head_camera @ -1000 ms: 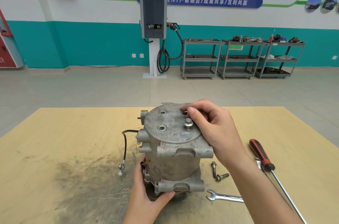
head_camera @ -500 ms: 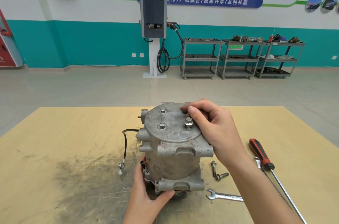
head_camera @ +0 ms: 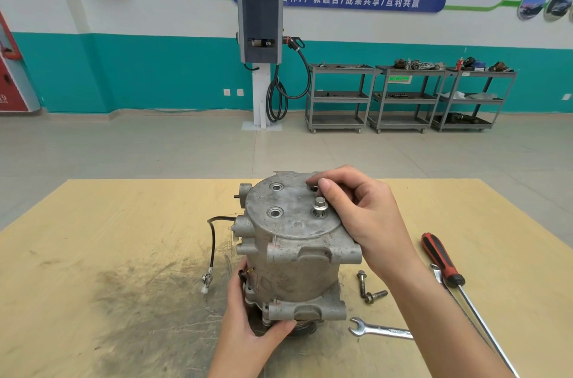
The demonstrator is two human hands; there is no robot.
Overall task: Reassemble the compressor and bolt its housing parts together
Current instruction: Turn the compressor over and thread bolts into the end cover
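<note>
From my head camera, the compressor stands upright on its end near the middle of the wooden bench, its round grey housing cover facing up at me. My right hand rests over the far right part of that cover, thumb and forefinger curled and pinching a bolt at the far right hole; most of that bolt is hidden under my fingers. Just in front of it, a second bolt stands in the near right hole with its head raised above the cover. The two holes on the left side of the cover are open. My left hand grips the lower left of the compressor, thumb curled under its bottom flange and the fingers wrapped round the side. A black wire with a small connector hangs off the left of the body onto the bench. To the right of the base lie two loose bolts, touching each other, and nearer me an open-ended spanner. Further right lies a screwdriver with a red and black handle, its shaft pointing toward me.
</note>
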